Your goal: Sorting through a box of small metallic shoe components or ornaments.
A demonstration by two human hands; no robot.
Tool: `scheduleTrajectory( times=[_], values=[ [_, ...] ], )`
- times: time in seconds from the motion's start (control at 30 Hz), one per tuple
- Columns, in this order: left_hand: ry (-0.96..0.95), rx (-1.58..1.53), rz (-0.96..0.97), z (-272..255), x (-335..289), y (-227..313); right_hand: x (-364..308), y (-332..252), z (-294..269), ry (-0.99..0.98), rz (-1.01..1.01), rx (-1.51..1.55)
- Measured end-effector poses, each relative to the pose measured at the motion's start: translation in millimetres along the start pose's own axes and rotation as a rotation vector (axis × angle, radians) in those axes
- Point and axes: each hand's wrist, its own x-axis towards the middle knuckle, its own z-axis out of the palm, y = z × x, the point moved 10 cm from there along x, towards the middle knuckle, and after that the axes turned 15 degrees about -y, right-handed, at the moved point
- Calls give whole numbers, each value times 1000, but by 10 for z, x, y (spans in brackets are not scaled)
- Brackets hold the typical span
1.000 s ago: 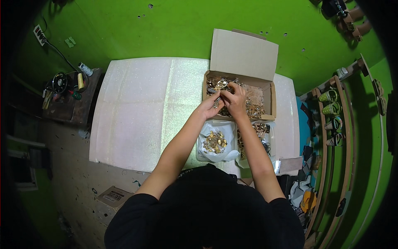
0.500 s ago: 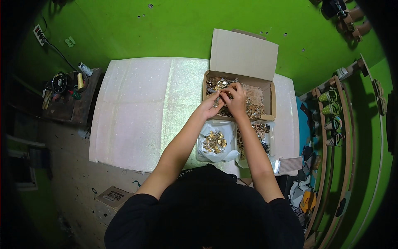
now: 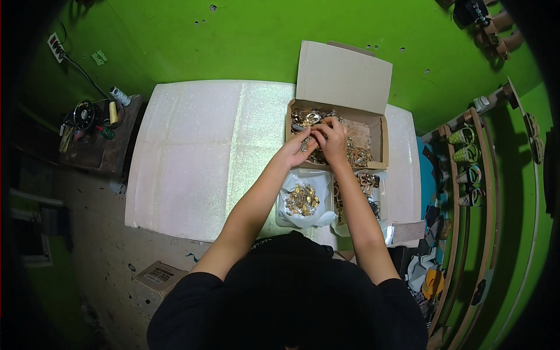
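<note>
Both hands meet over an open cardboard box (image 3: 343, 76), whose lid leans back against the wall. Inside it lie many small metal pieces (image 3: 359, 155), gold and silver, like buckles or trinkets. My left hand (image 3: 298, 150) is turned palm inward with its fingers curled toward the right one. My right hand (image 3: 331, 141) pinches at the left fingertips, palm down. Whatever sits between the fingers is too small to name. Nearer to me, a tray lined with a white plastic bag (image 3: 321, 219) holds gold and clear pieces (image 3: 302, 199). Right of it, partly behind my right forearm, is another tray of fittings (image 3: 367, 184).
The table (image 3: 192, 157) has a pale, glittery cover and stands against a green wall. A sewing machine (image 3: 84, 116) with thread spools (image 3: 119, 96) is at the left. To the right, a wooden rack (image 3: 490, 204) carries sandals (image 3: 466, 153). A cardboard box (image 3: 160, 277) sits on the floor.
Both hands stay over the box in nearly the same place. Only the fingers shift slightly where they meet.
</note>
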Motion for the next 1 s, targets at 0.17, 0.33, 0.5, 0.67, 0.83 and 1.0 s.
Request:
scheduleTrajectory(
  times=[0.17,0.33,0.5,0.67,0.83,1.0],
  values=[
    [4,-22,-6,-64,29,-5,-14,-106,-14,24,-57,-45],
    [58,28,19,-68,7,8,-18,-85,-7,16,-49,-8],
    [15,-23,14,32,-13,9,-23,106,20,-18,49,136],
    [36,-32,20,-40,1,9,-47,276,130,-83,107,236],
    [25,-92,0,-36,12,-16,-27,102,82,-75,63,119],
    [5,-54,-13,10,-3,-16,-9,17,-5,-12,21,40]
  ],
)
